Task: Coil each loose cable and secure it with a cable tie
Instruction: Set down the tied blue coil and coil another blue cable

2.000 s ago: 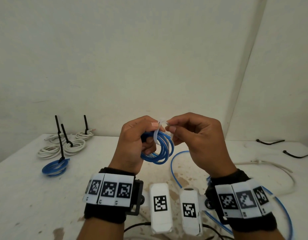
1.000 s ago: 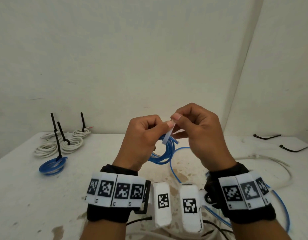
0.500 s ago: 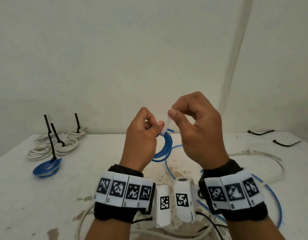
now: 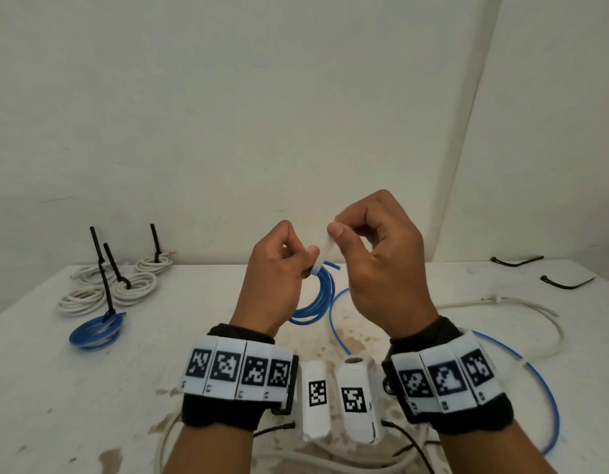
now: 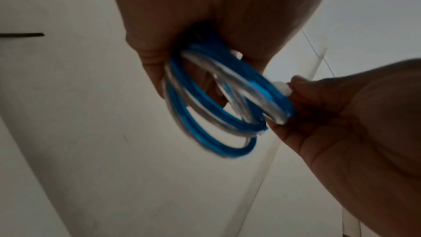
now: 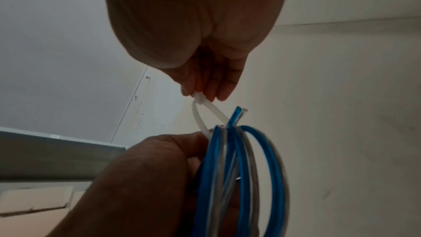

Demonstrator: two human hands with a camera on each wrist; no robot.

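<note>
My left hand (image 4: 274, 275) grips the coil (image 4: 316, 295); right fingers (image 4: 337, 230) pinch the tie (image 6: 206, 113). If it slips, the coil could spring loose.

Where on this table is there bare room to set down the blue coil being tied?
Bare table lies front left, between the tied blue coil and the left wrist. The back middle, right of the white coils, is also free. The right side is crowded with a loose blue cable and white cable.
</note>
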